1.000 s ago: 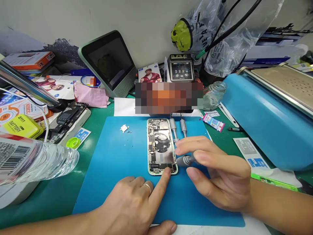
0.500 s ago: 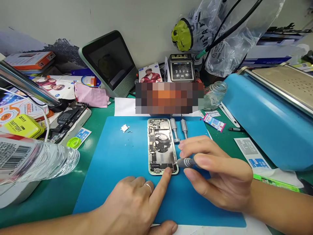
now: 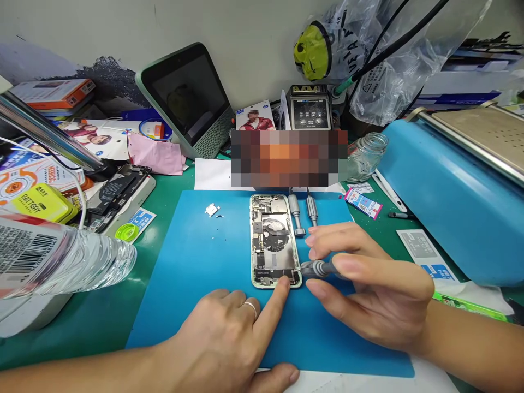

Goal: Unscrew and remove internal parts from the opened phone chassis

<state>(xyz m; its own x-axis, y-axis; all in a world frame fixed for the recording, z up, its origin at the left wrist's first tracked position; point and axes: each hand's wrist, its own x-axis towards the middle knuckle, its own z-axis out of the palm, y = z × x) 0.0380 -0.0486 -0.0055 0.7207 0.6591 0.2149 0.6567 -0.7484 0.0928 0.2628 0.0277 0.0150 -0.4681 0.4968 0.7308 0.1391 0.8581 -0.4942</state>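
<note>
An opened phone point(image 3: 273, 240) with its insides bare lies lengthwise on a blue work mat point(image 3: 196, 284). My left hand point(image 3: 229, 344) rests on the mat with its forefinger stretched out and pressing the phone's near edge; a ring is on one finger. My right hand point(image 3: 368, 289) pinches a small grey screwdriver point(image 3: 317, 268) whose tip points at the phone's lower right corner. Two more grey screwdrivers point(image 3: 295, 213) lie side by side just right of the phone's top.
A small metal part point(image 3: 212, 209) lies on the mat to the left. A clear plastic bottle point(image 3: 61, 256) lies at the left edge, a second opened phone point(image 3: 117, 194) behind it. A blue machine point(image 3: 446, 185) fills the right, a glass jar point(image 3: 364, 155) and a dark-screened device point(image 3: 188, 98) stand behind.
Both hands have stayed on the phone's lower end. The view has shifted slightly, so everything sits a little to the right and higher.
</note>
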